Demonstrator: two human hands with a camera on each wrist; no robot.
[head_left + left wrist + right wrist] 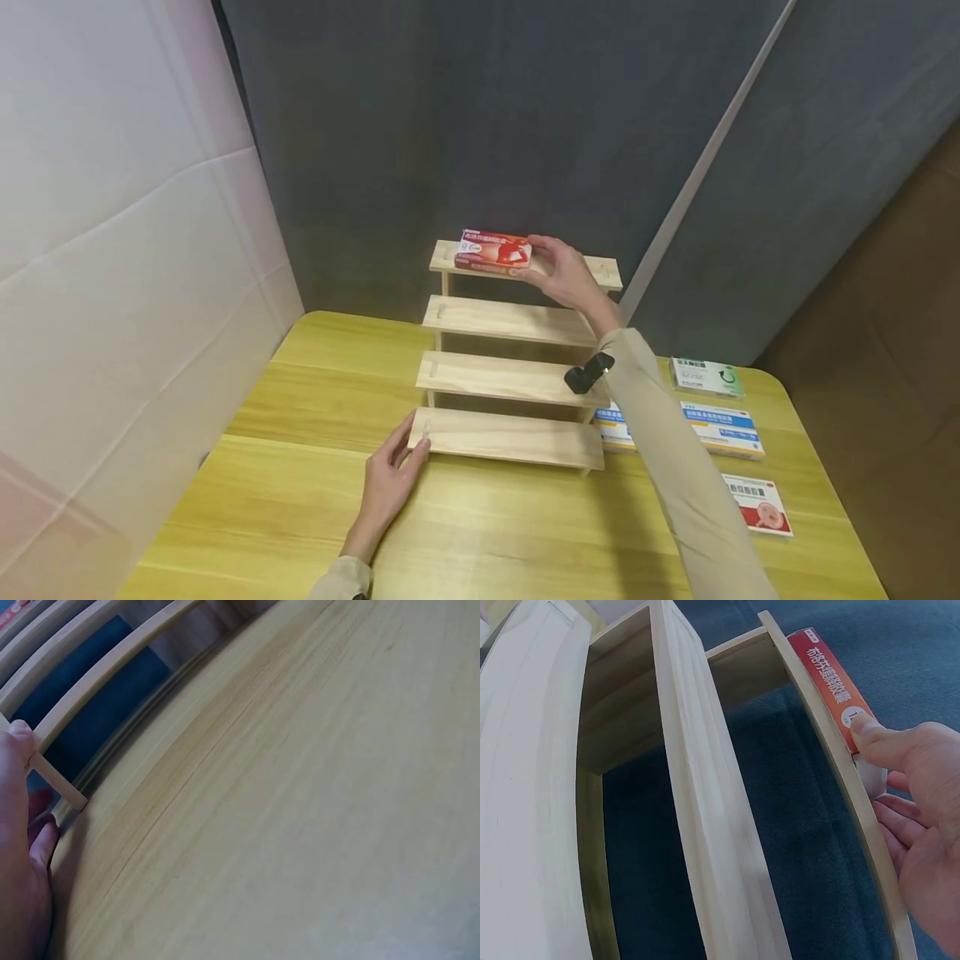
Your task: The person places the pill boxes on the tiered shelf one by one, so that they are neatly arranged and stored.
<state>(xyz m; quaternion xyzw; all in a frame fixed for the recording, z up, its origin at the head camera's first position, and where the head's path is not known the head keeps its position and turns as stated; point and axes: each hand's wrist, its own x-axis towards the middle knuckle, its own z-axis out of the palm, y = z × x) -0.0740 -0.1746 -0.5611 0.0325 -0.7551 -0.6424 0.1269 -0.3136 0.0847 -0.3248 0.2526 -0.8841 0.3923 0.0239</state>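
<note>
A wooden step rack [510, 377] with several tiers stands on the table. On its top tier, toward the left end, lies a red and white medicine box [492, 252]. My right hand [564, 275] pinches the box's right end, its thumb [874, 740] on the printed front edge. At the rack's lowest tier, my left hand [388, 485] grips the left end. The left thumb [21, 735] lies on the board's end, while the other fingers are below and partly hidden.
To the right of the rack lie a green and white box [707, 377], blue and white boxes [726, 429], partly hidden by the right sleeve, and a red and white box [761, 506]. A grey curtain [480, 125] hangs behind the table [300, 467].
</note>
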